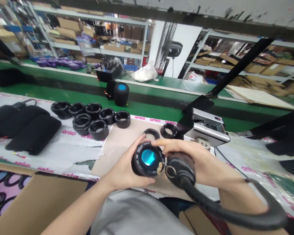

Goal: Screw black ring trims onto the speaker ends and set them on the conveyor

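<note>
My left hand [122, 169] curls around the side of a round black speaker [149, 158] with a shiny blue disc in its top end. In my right hand [202, 156] is a black corded electric screwdriver [180, 166], its cable end and metal ring facing me; the tip is hidden. The right index finger reaches over to the speaker's far rim. Just beyond the speaker lies a black ring-shaped housing [152, 133], partly covered by my fingers. Another black ring housing [169, 130] stands to its right.
Several black ring housings [98, 129] stand at left on the paper-covered bench. Black fabric pieces [31, 130] lie farther left. A silver machine [207, 129] stands right. An assembled speaker [121, 94] sits on the green belt [149, 101]. The screwdriver's thick cable [225, 212] loops over my right forearm.
</note>
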The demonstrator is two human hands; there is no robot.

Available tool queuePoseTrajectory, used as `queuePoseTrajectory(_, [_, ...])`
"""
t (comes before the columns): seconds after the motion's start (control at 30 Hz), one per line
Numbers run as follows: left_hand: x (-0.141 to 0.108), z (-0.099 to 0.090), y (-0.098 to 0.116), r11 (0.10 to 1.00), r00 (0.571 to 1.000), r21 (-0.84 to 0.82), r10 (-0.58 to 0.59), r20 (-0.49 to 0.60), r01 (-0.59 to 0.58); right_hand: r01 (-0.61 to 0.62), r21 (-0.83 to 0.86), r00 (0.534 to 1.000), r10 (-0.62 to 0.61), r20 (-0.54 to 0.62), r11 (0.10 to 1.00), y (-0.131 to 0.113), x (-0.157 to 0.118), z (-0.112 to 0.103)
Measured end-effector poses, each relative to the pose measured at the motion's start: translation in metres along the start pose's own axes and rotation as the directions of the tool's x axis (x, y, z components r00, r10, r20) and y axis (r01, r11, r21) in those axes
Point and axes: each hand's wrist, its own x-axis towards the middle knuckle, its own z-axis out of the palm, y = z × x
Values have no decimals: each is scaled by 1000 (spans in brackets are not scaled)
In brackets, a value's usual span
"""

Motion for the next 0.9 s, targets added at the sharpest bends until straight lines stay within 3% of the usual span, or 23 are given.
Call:
queuePoseTrajectory(0.1, [-1,5,-1,1000,1000,-9,3,-19,-3,-125,97,975,140,-172,987,3,-10,10])
queuePoseTrajectory(0.17, [-2,9,-2,1000,998,26,3,-64,-1,-245,180,883,296,-363,953,7,-21,25])
queuePoseTrajectory(0.23, [-2,17,-3,999,991,54,8,-136,0,-343,253,747,426,-510,905,10,-32,44])
queuePoseTrajectory(0.27, [-2,21,-4,998,985,60,11,-172,-1,-361,266,700,448,-556,894,11,-36,54])
queuePoseTrajectory(0.3, [-2,26,-6,998,978,60,15,-206,-3,-352,261,683,437,-584,899,12,-39,64])
queuePoseTrajectory(0.4, [-2,38,-9,999,958,50,4,-285,11,-229,164,727,280,-627,960,9,-42,84])
queuePoseTrajectory(0.53, [-3,44,-11,996,954,83,48,-295,-25,-138,15,751,115,-650,990,5,-36,92])
queuePoseTrajectory(0.77, [-5,44,-9,983,957,173,103,-270,-57,-169,92,779,190,-597,981,8,-35,94])
queuePoseTrajectory(0.9, [-6,42,-13,993,962,109,64,-266,-36,-169,220,801,264,-537,961,7,-39,76])
